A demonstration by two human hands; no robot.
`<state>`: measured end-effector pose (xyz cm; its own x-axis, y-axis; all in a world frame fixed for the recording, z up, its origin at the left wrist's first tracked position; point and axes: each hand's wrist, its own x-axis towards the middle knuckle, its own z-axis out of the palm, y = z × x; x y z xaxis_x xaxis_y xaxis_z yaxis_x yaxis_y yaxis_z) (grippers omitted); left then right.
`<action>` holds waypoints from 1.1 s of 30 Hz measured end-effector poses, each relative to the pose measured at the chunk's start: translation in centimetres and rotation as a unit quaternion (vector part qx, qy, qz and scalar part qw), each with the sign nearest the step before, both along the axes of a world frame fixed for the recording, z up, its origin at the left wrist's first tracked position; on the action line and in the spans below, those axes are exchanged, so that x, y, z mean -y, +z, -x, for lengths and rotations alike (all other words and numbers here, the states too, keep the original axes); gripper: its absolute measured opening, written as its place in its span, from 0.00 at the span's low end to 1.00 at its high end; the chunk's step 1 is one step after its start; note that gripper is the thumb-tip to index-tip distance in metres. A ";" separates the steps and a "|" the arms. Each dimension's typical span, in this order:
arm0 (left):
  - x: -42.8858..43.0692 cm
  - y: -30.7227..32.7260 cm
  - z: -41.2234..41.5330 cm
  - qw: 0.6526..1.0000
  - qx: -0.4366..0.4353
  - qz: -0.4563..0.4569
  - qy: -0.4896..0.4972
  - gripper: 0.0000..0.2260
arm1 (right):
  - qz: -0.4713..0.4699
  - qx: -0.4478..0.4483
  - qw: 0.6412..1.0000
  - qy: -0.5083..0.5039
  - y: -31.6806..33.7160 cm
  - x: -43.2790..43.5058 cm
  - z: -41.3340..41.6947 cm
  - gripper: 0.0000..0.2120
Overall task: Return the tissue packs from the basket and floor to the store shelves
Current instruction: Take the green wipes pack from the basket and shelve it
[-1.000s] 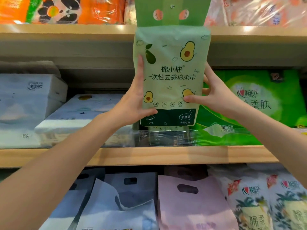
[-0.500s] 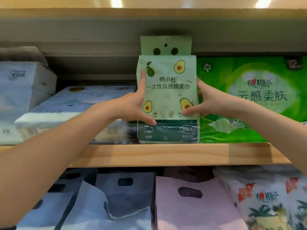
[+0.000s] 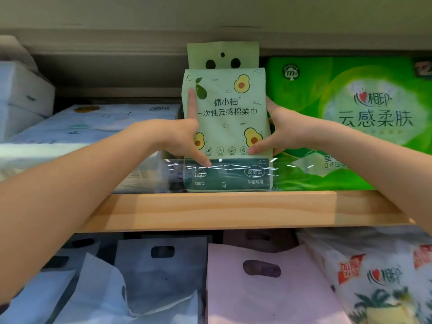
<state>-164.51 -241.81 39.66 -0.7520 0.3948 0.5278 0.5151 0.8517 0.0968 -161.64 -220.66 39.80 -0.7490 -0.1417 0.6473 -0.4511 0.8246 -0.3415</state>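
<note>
now | tissue pack point(image 3: 228, 118) upright at shelf point(image 3: 233, 211) front edge | left hand point(image 3: 180, 139), right hand point(image 3: 278, 129) clasp its sides | likely light, soft, slick film; hold mid-sides

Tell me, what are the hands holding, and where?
Both hands, left and right, hold the pale green avocado-print tissue pack by its two side edges, low down.
</note>
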 end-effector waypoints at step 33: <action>3.8 -1.5 -5.1 0.986 -0.079 -0.117 -0.087 0.50 | -0.005 -0.056 0.986 -0.156 -1.1 1.6 -5.4 0.48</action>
